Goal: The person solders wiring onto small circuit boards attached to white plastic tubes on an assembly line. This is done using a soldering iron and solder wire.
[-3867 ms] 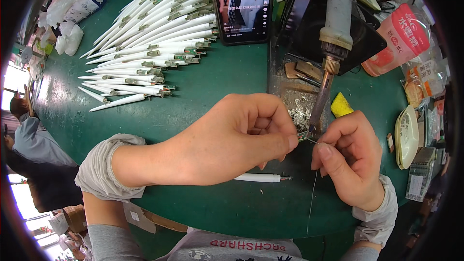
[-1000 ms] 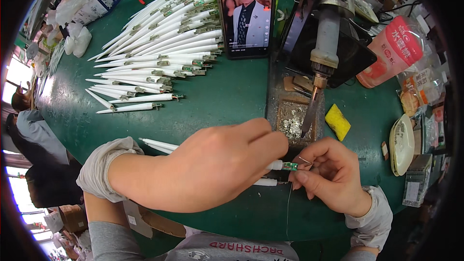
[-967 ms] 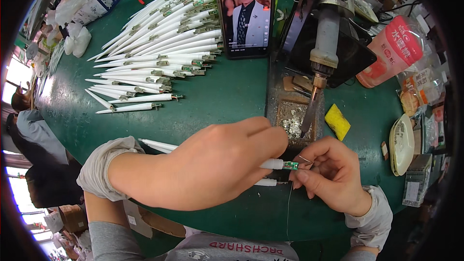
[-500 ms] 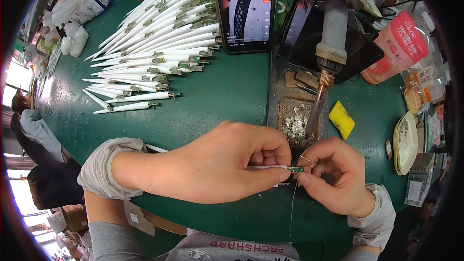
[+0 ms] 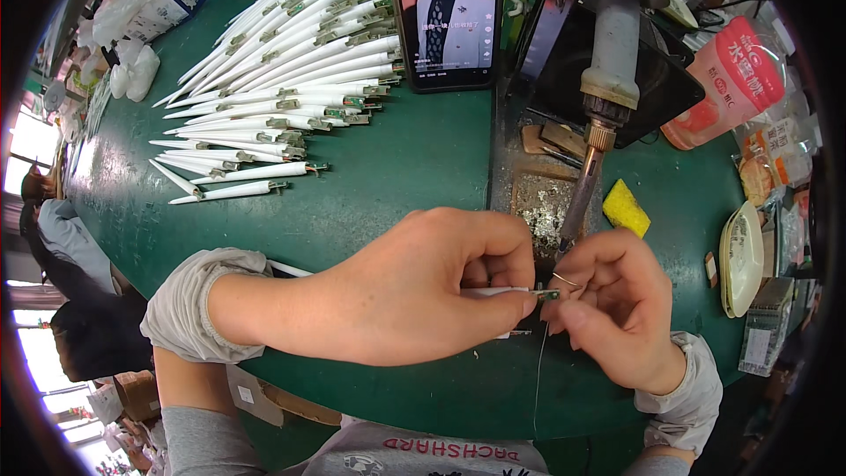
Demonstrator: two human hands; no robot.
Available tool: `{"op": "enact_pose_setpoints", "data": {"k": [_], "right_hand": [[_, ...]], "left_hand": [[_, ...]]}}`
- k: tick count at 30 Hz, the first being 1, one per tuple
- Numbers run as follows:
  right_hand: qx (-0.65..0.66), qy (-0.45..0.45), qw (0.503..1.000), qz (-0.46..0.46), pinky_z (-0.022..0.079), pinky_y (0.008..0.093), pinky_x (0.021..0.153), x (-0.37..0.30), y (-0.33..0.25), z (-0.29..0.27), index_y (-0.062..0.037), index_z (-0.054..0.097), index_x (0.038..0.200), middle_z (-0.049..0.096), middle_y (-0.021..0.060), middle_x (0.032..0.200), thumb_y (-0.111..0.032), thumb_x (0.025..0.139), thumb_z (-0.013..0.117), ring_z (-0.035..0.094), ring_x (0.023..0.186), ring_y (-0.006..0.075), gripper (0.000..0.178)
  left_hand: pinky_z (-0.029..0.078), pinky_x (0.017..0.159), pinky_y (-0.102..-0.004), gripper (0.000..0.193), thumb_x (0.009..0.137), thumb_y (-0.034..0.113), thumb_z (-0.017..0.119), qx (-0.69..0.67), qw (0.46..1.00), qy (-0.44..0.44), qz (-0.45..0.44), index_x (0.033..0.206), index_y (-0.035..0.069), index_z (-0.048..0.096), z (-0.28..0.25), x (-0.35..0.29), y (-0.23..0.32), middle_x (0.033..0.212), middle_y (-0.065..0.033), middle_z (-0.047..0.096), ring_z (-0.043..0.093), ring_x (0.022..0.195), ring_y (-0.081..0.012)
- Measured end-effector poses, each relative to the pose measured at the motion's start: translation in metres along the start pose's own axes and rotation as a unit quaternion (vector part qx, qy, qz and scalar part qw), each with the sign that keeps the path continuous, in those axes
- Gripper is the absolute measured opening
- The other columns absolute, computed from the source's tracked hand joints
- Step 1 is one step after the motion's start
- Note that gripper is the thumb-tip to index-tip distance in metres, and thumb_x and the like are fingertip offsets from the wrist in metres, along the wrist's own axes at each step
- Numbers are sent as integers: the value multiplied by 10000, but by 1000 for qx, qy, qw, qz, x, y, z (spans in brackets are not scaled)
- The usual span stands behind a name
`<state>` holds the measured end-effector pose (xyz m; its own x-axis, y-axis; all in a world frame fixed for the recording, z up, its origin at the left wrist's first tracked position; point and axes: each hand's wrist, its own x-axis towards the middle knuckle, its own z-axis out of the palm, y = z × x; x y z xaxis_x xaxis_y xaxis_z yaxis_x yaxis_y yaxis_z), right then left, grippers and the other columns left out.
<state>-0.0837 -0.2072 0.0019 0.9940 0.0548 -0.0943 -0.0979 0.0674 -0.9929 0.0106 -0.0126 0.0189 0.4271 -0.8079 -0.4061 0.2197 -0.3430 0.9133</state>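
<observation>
My left hand (image 5: 388, 286) is closed, thumb and forefinger pinching a white pen-shaped stick (image 5: 500, 292). From its right end sticks a small green circuit board (image 5: 551, 294). Curled just beside the board is my right hand (image 5: 617, 308), with a thin silvery wire (image 5: 538, 379) looped over its fingers and hanging down past the table edge. Under the left hand lies another white stick (image 5: 289, 271), mostly hidden. Above the right hand a soldering iron (image 5: 592, 167) is fixed tip down, its tip close to the right knuckles.
Many similar white sticks with board ends (image 5: 291, 79) fan out at the far left. A phone (image 5: 451, 79) stands at the back. A solder-spattered tray (image 5: 539, 211), yellow sponge (image 5: 626, 207), pink pouch (image 5: 727, 84) and pale dish (image 5: 742, 256) are around the iron.
My right thumb has drawn back from the board, and the right hand has risen slightly. The left hand has shifted a little up and right with the stick.
</observation>
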Motion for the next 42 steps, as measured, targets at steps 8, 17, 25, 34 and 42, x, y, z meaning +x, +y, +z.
{"op": "enact_pose_setpoints", "data": {"k": [8,17,25,34,42], "right_hand": [[-79,10,997,-24,437,174,530,0,-6,-3,23,483,908,597,58,735,-1,867,606,578,603,58,132],[-80,25,995,-48,419,167,522,3,-4,-2,26,479,915,591,52,711,7,866,601,570,604,49,133],[-73,27,994,-75,437,168,530,3,-2,-1,33,483,919,595,66,751,16,859,603,583,618,60,135],[-88,37,989,-112,383,157,493,3,8,-3,30,505,909,585,45,730,23,818,644,520,565,28,167],[-184,14,972,-149,292,164,421,8,8,0,15,592,945,523,-40,590,30,767,682,409,467,-17,200]], "left_hand": [[395,587,-179,55,890,34,614,-65,997,20,32,909,0,575,-6,4,0,807,6,597,511,709,-19],[423,598,-184,64,892,38,617,-96,994,23,42,922,-6,582,-9,5,2,840,-15,611,535,707,-41],[422,554,-183,79,895,70,624,-103,994,16,36,911,1,590,-11,4,3,816,-16,623,535,652,-45],[414,557,-186,57,892,42,604,-104,994,13,-2,913,-10,593,-11,0,2,815,-21,622,531,663,-37],[396,534,-192,70,850,16,643,31,995,73,53,898,-13,602,3,-3,-2,784,-17,595,525,696,-30]]}}
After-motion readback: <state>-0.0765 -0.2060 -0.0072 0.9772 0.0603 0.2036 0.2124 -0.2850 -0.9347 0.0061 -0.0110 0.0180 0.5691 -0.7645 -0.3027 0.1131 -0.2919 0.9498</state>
